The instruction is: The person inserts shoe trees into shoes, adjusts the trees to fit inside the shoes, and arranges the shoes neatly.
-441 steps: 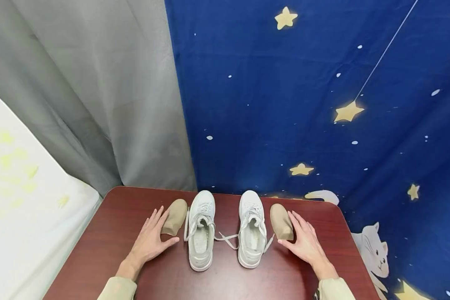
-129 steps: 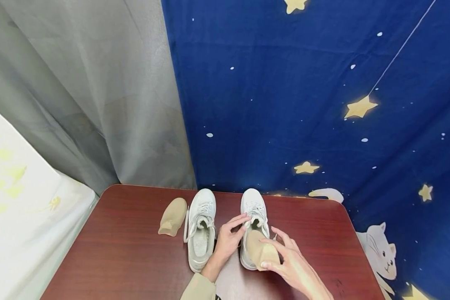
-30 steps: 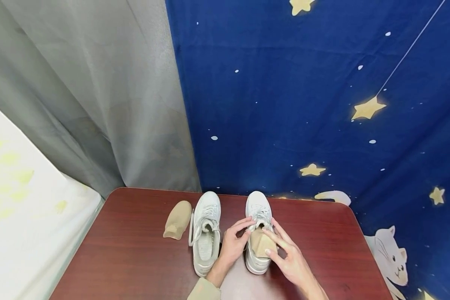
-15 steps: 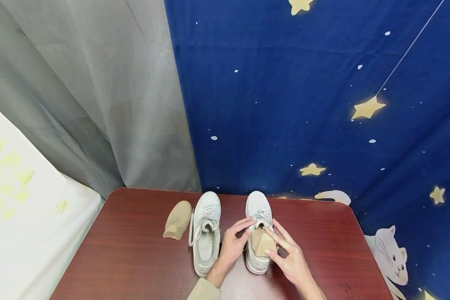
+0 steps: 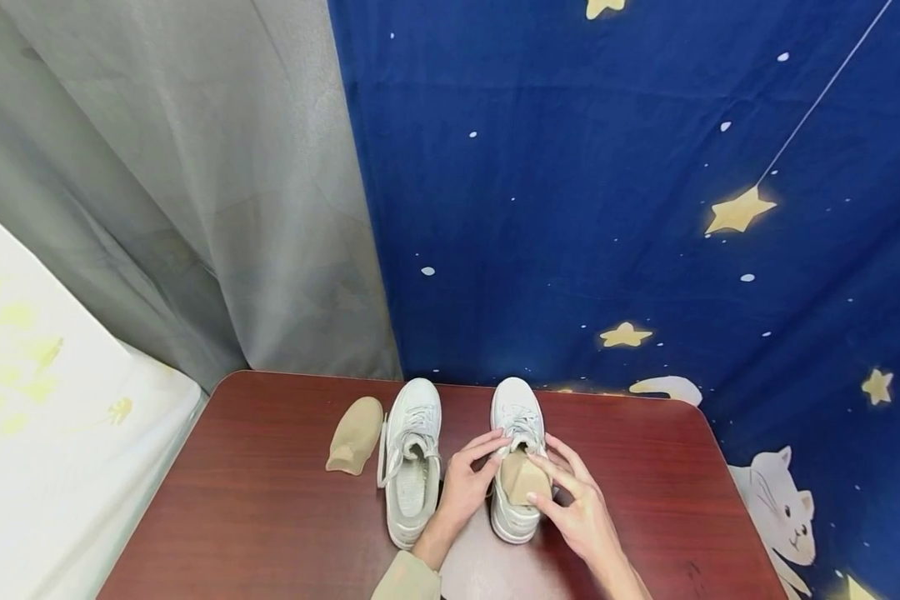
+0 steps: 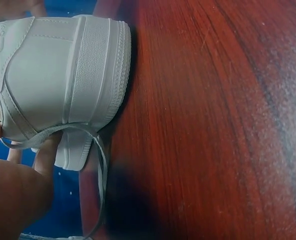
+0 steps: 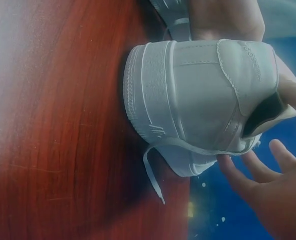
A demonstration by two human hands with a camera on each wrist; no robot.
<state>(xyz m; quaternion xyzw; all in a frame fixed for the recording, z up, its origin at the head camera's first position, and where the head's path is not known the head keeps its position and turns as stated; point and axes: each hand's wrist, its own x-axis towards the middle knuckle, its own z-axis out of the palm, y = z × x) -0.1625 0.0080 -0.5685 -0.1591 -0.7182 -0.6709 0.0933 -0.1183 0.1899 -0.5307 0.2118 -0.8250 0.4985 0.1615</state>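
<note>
In the head view, the right-hand white sneaker (image 5: pixel 516 402) stands on the table, toe pointing away. A beige shoe insert (image 5: pixel 519 479) sits tilted in its opening, the front part hidden inside the shoe. My right hand (image 5: pixel 581 504) holds the insert's blunt back end between thumb and fingers, other fingers along the shoe's right side. From the left, my left hand (image 5: pixel 467 485) grips the sneaker's collar near the laces. The left wrist view shows the sneaker's side (image 6: pixel 42 75) with a loose lace. In the right wrist view the heel (image 7: pixel 198 90) is close.
Left of my left forearm stands the other white sneaker (image 5: pixel 412 487), its opening showing the bare insole. A second beige shoe insert (image 5: pixel 356 435) lies beside it on the reddish-brown table (image 5: pixel 270 500). Grey and blue star-patterned curtains (image 5: pixel 495 208) hang behind the table's far edge.
Earlier both hands were beside the two inserts. Since then my right hand has brought one over and lowered it into the right-hand sneaker, while my left hand moved to that shoe. Little moves in the last second.
</note>
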